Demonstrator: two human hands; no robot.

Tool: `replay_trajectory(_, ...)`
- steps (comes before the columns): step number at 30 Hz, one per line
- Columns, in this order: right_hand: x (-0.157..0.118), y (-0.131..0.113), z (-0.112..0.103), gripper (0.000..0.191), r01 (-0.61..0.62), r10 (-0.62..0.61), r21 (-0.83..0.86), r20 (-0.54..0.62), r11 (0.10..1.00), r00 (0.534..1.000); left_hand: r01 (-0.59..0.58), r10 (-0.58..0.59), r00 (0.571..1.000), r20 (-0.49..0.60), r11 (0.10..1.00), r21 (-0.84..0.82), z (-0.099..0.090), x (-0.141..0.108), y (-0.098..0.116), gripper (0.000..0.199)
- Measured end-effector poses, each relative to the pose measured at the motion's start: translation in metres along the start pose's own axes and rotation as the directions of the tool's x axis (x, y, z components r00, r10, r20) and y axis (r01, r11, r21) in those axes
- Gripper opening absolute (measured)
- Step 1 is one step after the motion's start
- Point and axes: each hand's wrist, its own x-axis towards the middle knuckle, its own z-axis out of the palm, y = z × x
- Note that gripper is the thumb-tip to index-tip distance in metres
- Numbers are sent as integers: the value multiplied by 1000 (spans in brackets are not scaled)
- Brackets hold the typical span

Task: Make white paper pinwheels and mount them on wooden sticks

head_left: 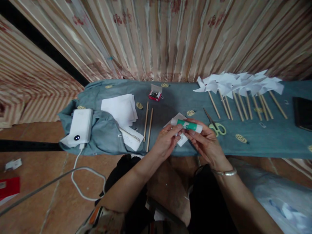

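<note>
A green and white glue stick (188, 125) lies sideways between my two hands, just above the table. My left hand (168, 139) pinches it near its left part with thumb and fingers. Around its right part, the fingers of my right hand (204, 140) are closed. Below the glue stick is a piece of white paper (182, 140), partly hidden by my hands. Green-handled scissors (214, 125) lie just beyond my right hand. Left of my left hand, two wooden sticks (149, 130) rest side by side.
Several white paper pinwheels (240, 85) on sticks lie at the right. A red box of small metal pieces (155, 93) stands at the back. White sheets (119, 109), a pen (130, 134) and a white power bank (80, 126) with a cable are on the left.
</note>
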Motion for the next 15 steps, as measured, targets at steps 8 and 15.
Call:
replay_trajectory(8,-3,0,-14,32,89,-102,-231,-44,969,994,-92,93,996,-5,993,72,-2,4,10,31)
replay_trajectory(15,-10,4,-19,29,137,-166,-380,-45,915,985,-158,168,985,-31,964,212,2,3,8,38)
